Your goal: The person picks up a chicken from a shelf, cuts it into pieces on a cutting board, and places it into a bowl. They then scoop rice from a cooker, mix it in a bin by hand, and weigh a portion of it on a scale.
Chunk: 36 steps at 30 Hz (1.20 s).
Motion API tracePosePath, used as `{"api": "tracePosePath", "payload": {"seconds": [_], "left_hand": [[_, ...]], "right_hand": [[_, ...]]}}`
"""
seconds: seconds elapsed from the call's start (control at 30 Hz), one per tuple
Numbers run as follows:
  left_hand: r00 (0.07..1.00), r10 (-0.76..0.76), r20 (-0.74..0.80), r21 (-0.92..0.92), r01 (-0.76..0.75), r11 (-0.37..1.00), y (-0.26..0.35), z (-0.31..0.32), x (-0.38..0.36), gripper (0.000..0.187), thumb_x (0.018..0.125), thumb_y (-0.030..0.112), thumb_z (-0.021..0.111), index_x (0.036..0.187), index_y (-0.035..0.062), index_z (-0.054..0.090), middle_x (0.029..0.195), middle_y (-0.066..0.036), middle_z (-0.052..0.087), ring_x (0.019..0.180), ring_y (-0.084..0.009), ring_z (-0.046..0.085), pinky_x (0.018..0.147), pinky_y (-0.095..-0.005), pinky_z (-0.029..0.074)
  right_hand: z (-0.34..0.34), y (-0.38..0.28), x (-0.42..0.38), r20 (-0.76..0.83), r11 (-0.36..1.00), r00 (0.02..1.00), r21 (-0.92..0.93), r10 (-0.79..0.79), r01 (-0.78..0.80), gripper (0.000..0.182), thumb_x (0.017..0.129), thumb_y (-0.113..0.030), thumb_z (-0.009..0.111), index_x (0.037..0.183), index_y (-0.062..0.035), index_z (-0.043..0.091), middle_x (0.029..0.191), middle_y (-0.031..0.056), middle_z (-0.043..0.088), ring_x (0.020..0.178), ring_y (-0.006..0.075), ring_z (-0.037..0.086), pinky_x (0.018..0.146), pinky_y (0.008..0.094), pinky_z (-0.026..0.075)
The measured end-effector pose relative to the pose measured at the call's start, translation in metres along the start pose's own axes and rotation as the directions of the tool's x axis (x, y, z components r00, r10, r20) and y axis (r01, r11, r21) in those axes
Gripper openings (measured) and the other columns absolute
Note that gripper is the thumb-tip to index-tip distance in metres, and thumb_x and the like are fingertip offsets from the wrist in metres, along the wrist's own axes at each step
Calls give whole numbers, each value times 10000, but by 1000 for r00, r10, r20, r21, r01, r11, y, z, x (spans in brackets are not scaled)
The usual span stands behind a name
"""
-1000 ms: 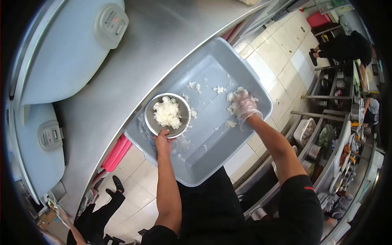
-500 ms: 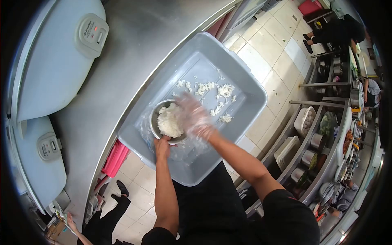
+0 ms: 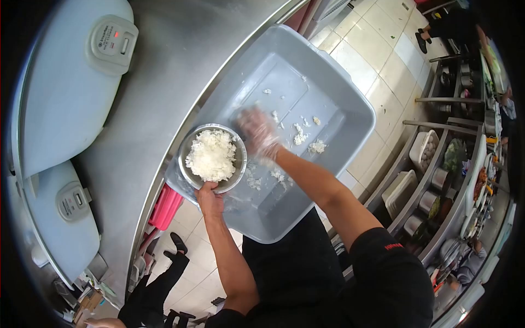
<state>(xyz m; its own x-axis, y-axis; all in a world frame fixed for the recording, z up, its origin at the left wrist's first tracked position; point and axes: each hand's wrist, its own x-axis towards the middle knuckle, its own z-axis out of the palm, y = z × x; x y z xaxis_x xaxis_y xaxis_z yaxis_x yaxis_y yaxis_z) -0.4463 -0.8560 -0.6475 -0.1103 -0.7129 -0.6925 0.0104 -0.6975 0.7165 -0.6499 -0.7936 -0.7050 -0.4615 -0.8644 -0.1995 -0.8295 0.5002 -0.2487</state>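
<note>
My left hand (image 3: 210, 200) grips the near rim of a round metal bowl (image 3: 240, 164), its fingers closed on the edge. White cooked rice (image 3: 211, 155) is heaped inside the bowl, which hangs over the left side of a large grey plastic tub (image 3: 339, 87). Just right of the bowl, low over the tub's floor, is my right hand (image 3: 258, 132) in a clear plastic glove; motion smears its fingers. Loose clumps of rice (image 3: 299, 134) lie scattered across the tub's bottom.
A steel counter (image 3: 158, 82) runs along the left, with two large light-blue lids (image 3: 71, 109) (image 3: 60, 235) on it. One person stands at lower left (image 3: 158, 290), another at far upper right (image 3: 448, 30). Shelves with pots and containers (image 3: 421, 191) line the right.
The bowl has moved left within the tub, toward the counter edge, and stands clearer in view. My right hand has drawn off the bowl's rim. Fewer rice clumps lie in the tub's upper part.
</note>
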Motion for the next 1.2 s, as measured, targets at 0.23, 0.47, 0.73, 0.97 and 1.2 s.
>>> {"api": "tracePosePath", "payload": {"seconds": [0.23, 0.47, 0.73, 0.97, 1.2], "left_hand": [[990, 1, 138, 126, -18, 992, 38, 1, -3, 487, 630, -25, 483, 1107, -120, 456, 1038, -209, 573, 846, -313, 627, 534, -414, 557], [981, -19, 194, 164, -13, 986, 40, 15, 23, 503, 616, -30, 490, 1115, -93, 468, 1015, -180, 581, 903, -305, 602, 787, -387, 515], [923, -106, 371, 226, 21, 974, 50, 2, 33, 559, 603, -13, 486, 1160, -60, 466, 1056, -166, 587, 924, -283, 608, 826, -366, 503], [881, -127, 456, 214, 30, 976, 54, 5, 9, 444, 588, -4, 521, 1026, -67, 559, 916, -129, 631, 765, -224, 629, 685, -299, 513], [932, -110, 345, 202, 41, 979, 38, 9, -24, 460, 612, -26, 478, 1066, -103, 497, 922, -191, 603, 788, -282, 632, 673, -363, 542]], "right_hand": [[37, -33, -60, 198, 805, 781, 101, -593, 585, 502, 720, -424, 562, 1159, -180, 542, 1265, 107, 449, 1228, 350, 330, 1032, 483, 248], [-85, 68, -75, 252, 997, 968, 71, -25, 7, 641, 726, -497, 582, 1252, -150, 462, 1303, 160, 405, 1263, 373, 286, 1073, 484, 155], [-54, 75, -92, 404, 917, 841, -13, -361, 399, 1064, 584, -762, 554, 1418, -207, 198, 1478, 158, 87, 1344, 422, 26, 1082, 541, 20], [39, 55, -88, 21, 420, 420, 61, -908, 905, 699, 682, -514, 606, 1294, -248, 397, 1318, 118, 382, 1207, 371, 346, 996, 520, 295], [41, 75, -76, 230, 635, 617, 4, -752, 772, 344, 782, -299, 526, 1104, -180, 530, 1223, 84, 457, 1066, 289, 471, 872, 413, 433]]}}
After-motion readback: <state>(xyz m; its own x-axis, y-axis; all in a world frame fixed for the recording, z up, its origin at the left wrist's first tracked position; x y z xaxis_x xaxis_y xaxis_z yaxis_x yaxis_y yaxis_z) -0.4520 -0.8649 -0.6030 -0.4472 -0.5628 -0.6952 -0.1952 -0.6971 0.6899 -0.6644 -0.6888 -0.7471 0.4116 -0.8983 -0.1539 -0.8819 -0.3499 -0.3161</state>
